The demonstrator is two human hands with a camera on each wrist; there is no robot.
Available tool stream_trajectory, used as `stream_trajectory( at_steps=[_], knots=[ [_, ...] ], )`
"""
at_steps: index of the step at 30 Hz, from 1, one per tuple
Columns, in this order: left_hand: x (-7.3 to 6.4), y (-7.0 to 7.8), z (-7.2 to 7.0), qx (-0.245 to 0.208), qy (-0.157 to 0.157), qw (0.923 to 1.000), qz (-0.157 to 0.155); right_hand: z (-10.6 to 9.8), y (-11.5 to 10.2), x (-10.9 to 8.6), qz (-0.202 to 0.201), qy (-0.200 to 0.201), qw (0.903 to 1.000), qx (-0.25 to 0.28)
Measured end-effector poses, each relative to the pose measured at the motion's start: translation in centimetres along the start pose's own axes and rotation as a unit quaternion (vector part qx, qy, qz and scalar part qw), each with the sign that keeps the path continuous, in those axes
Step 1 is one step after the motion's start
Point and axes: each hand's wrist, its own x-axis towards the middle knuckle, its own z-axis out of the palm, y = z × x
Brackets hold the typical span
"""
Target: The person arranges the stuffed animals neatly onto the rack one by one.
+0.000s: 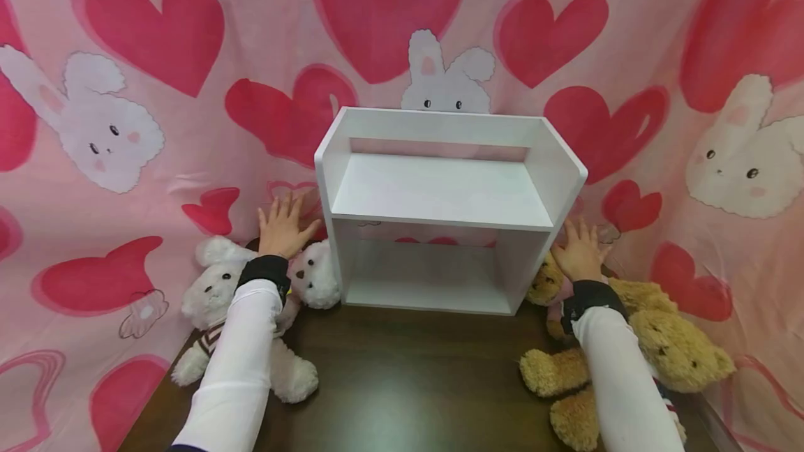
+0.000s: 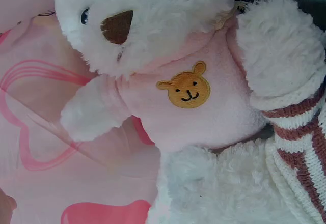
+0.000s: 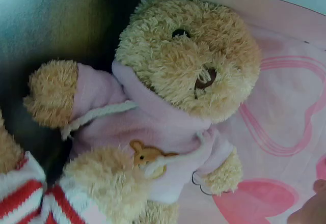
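My left hand point(image 1: 280, 229) has its fingers spread in front of the pink cloth, just left of a white shelf unit point(image 1: 440, 187). Close by it are a white plush bear point(image 1: 317, 277) in a pink top with a bear-face patch point(image 2: 188, 91) and a white plush toy point(image 1: 213, 293) in a brown-striped knit. On the shelf's other side, my right hand point(image 1: 579, 253) also has extended fingers. Around it sit a tan teddy bear point(image 3: 188, 46) in a pink hoodie and another tan teddy point(image 1: 672, 347) in red-striped knit. Neither hand holds anything; contact with the cloth is unclear.
The two-tier shelf stands at the back of a dark wooden table point(image 1: 402, 375). A pink cloth point(image 1: 264, 19) with red hearts and white rabbits hangs behind and at both sides. The plush toys flank the shelf, their legs stretching toward the table's middle.
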Motion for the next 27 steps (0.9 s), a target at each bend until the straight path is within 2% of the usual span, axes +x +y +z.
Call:
stream_trajectory(
  at_steps=[8, 12, 16, 21, 24, 27],
  knots=[
    [-0.2, -0.1, -0.2, -0.009, -0.016, 0.9998, 0.000, -0.1, 0.4, 0.0, 0.001, -0.022, 0.9997, 0.010],
    [0.0, 0.0, -0.4, -0.022, -0.020, 0.9995, 0.009, -0.7, 0.4, -0.3, -0.028, 0.011, 0.9993, 0.023],
    [0.2, 0.2, -0.6, -0.044, -0.023, 0.9985, 0.024, -1.5, 0.2, -0.4, -0.056, 0.042, 0.9959, 0.058],
    [0.2, 0.3, -1.1, -0.103, -0.039, 0.9935, 0.029, -2.8, -0.4, -0.9, -0.024, 0.029, 0.9919, 0.121],
    [0.1, 0.4, -1.5, -0.158, -0.057, 0.9855, 0.022, -3.7, -0.6, -1.4, -0.006, 0.019, 0.9895, 0.143],
    [0.2, 0.7, -1.8, -0.207, -0.065, 0.9761, 0.016, -4.4, -0.6, -1.8, -0.007, 0.018, 0.9880, 0.153]
  ],
)
